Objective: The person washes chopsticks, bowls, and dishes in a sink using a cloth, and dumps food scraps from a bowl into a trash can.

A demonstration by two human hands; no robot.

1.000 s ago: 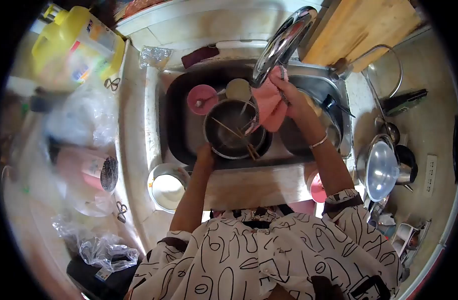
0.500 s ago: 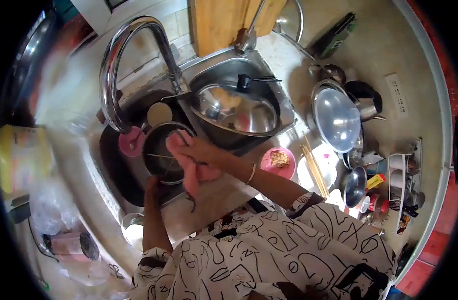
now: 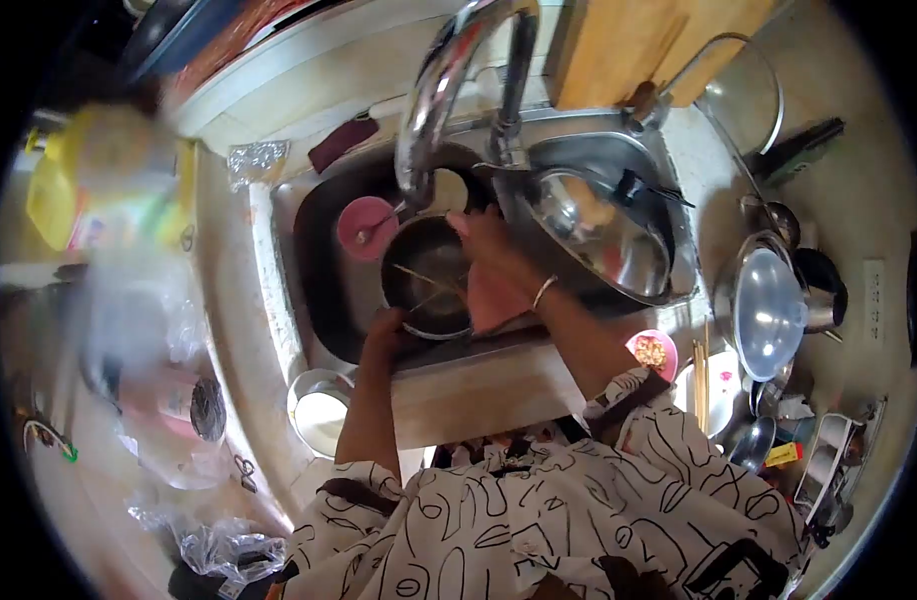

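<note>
Pot (image 3: 411, 250), one: in the left basin (image 3: 319, 305) of the sink, thin sticks (image 3: 426, 278) lying in it. Left hand (image 3: 385, 332): at the pot's near-left rim; from where I stand, I cannot tell whether it grips. Right hand (image 3: 491, 248): clamped on a pink cloth (image 3: 495, 300), at the pot's right side. Pink bowl (image 3: 357, 218), one: far left of the pot. Faucet (image 3: 431, 110), chrome: arching above, far side.
</note>
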